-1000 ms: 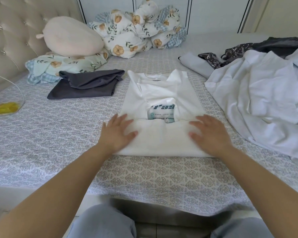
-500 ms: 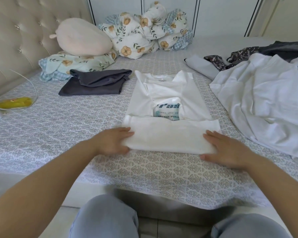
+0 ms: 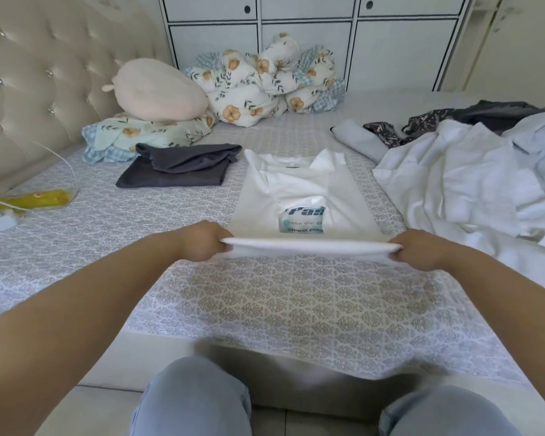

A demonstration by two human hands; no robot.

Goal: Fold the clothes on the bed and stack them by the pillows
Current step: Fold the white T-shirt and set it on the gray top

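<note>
Hands have moved since a second ago: then they lay flat, fingers straight, on the folded lower part of the white shirt [image 3: 302,187]; half a second ago they had slid out to its two ends; now our left hand [image 3: 202,243] and right hand [image 3: 419,250] each have fingers curled round an end of that folded edge and hold it lifted off the bed [image 3: 265,309], stretched level between them. The rest of the shirt lies flat beyond the raised edge, sides turned in, collar toward the far edge, with a blue printed patch showing in the middle. We judge the next fold is starting, the near fold going up over the print toward the collar, after which this shirt should be ready to join the stack. A dark folded garment [image 3: 177,168] already lies just left of the shirt, next to the pillows [image 3: 151,133] by the headboard. More clothes, a loose heap [image 3: 472,184] of white and dark pieces, wait along the bed's right edge, so much of the task remains. We see no basket, box or other container holding clothes; everything lies straight on the bed.
</note>
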